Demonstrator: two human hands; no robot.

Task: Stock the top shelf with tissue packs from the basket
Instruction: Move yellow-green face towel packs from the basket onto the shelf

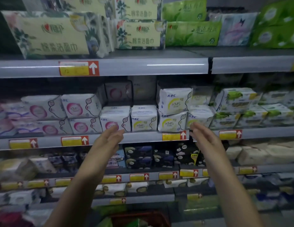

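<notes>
Below the top shelf [126, 67], you are holding your left hand [108, 138] and right hand [203, 136] apart, palms facing, fingers straight and carrying nothing, apparently spaced for a pack's width. On that shelf, tissue packs [192, 35] are already sitting in rows; what look like further green packs [134, 223] are waiting in the red basket [152, 214] beneath you.

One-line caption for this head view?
Left hand and right hand, both open and empty, raised before the second shelf; tissue packs line the top shelf, red basket below.

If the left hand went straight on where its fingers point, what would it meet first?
Probably the pink KMS pack at the shelf front; the left hand points up at it, though depth is unclear.
</notes>
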